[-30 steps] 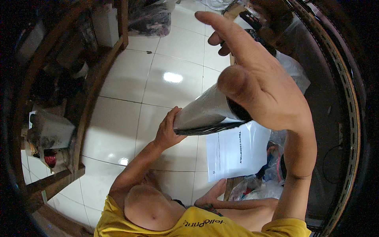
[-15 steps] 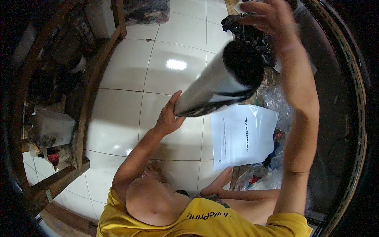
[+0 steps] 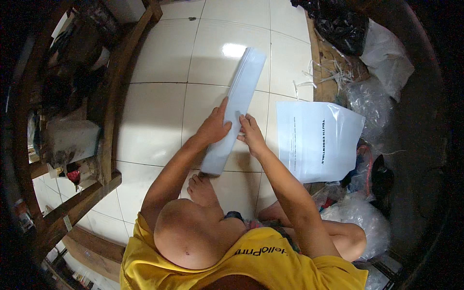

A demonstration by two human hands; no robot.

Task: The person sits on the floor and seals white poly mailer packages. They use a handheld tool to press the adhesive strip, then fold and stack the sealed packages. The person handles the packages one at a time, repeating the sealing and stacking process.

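A long, whitish folded plastic bundle (image 3: 237, 96) slants over the tiled floor in front of me, with layered edges along its upper left side. My left hand (image 3: 214, 126) grips its left side near the middle, thumb on top and fingers along the edge. At its right edge, my right hand (image 3: 252, 136) has bent fingers, with thumb and fingertips pinching the plastic. The bundle's lower end is close to my bare foot (image 3: 202, 189). To the right, a white printed plastic sheet (image 3: 309, 145) lies flat, touched by neither hand.
A wooden shelf frame (image 3: 118, 92) with a clear container (image 3: 72, 140) stands at the left. Along the right are a black plastic bag (image 3: 340, 26), crumpled clear plastic (image 3: 369, 104), white strips (image 3: 333, 72) and a brown board (image 3: 321, 53). Glossy white tiles (image 3: 150, 116) cover the floor.
Earlier, my left hand held up a silvery plastic tube with a dark end while my right hand was raised, fingers spread. Now both hands are low, on a flat whitish bundle.
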